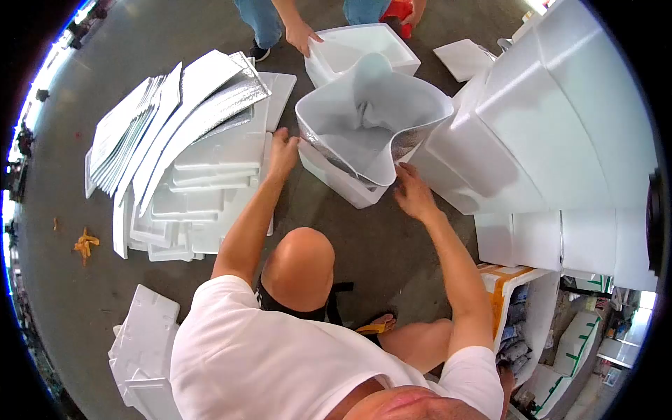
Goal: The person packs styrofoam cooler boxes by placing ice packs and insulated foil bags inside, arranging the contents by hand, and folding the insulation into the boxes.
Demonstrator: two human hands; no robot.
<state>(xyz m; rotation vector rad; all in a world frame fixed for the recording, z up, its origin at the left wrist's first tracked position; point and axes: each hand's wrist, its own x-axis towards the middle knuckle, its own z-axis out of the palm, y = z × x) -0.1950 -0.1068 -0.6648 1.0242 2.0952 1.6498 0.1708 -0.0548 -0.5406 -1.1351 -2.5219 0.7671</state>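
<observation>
A white foam box (336, 180) stands on the floor before me. Inside it sits a silver-backed insulating liner bag (364, 136), its mouth spread wide and its rim standing above the box walls. With curled fingers, my left hand (283, 155) is at the box's left upper edge. My right hand (414, 192) grips the right side near the front corner, close to the liner's rim. The fingertips of both hands are partly hidden against the box.
Another person's hand (302, 36) holds a second foam box (364, 43) just beyond. Left lie stacked foam lids (210, 157) topped with flat silver liners (175, 112). Tall stacked foam boxes (553, 119) rise on the right. Near my right knee, a taped box (498, 294) contains dark packs.
</observation>
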